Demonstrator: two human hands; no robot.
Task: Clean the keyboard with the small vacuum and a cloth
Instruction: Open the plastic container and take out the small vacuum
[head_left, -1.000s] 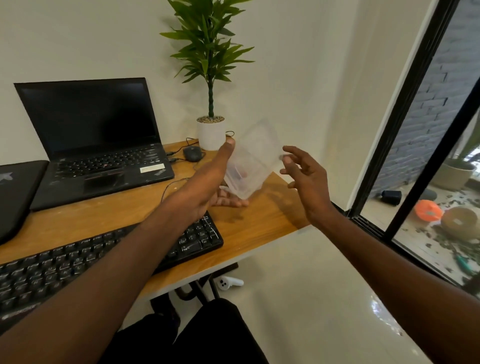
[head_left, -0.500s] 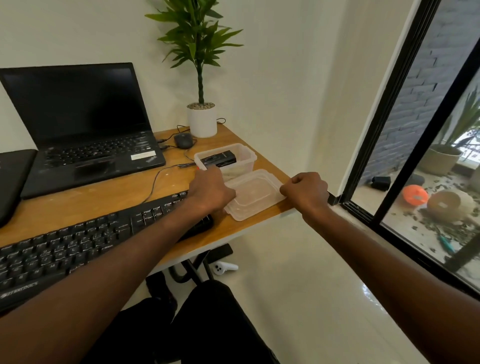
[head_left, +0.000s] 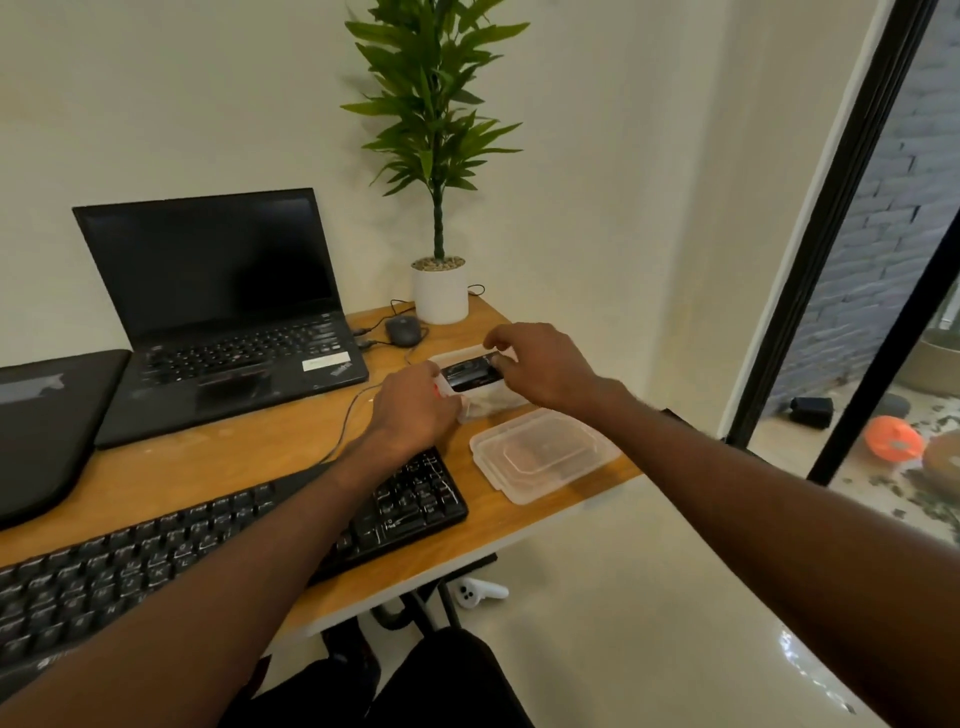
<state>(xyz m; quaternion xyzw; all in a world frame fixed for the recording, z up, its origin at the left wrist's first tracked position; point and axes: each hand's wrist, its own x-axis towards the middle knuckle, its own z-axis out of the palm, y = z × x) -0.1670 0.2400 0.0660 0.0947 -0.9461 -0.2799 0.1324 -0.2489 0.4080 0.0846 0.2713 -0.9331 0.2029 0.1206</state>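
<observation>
Both hands are over the clear plastic container (head_left: 491, 402) at the far right of the tabletop (head_left: 218, 467). Inside it lies the small black vacuum (head_left: 470, 375), and the hands flank it. The left hand (head_left: 410, 410) is at the container's near left corner, fingers curled down against the vacuum's left end, where a bit of red and white shows; whether it truly grips the vacuum or only the container's edge I cannot tell. The right hand (head_left: 540, 364) reaches across from the right, fingers curled, fingertips pinching the vacuum's right end at the far rim.

Just in front of the container, near the tabletop's right edge, the clear lid (head_left: 543, 452) lies flat, touched by neither hand. The black keyboard (head_left: 218, 551) stretches along the near edge, its right end under the left forearm, just short of the container.

Further back: an open laptop (head_left: 223, 312) with a dark screen, a closed dark laptop (head_left: 47, 415) at far left, a mouse (head_left: 402, 331) and a potted plant (head_left: 439, 156) by the wall.
</observation>
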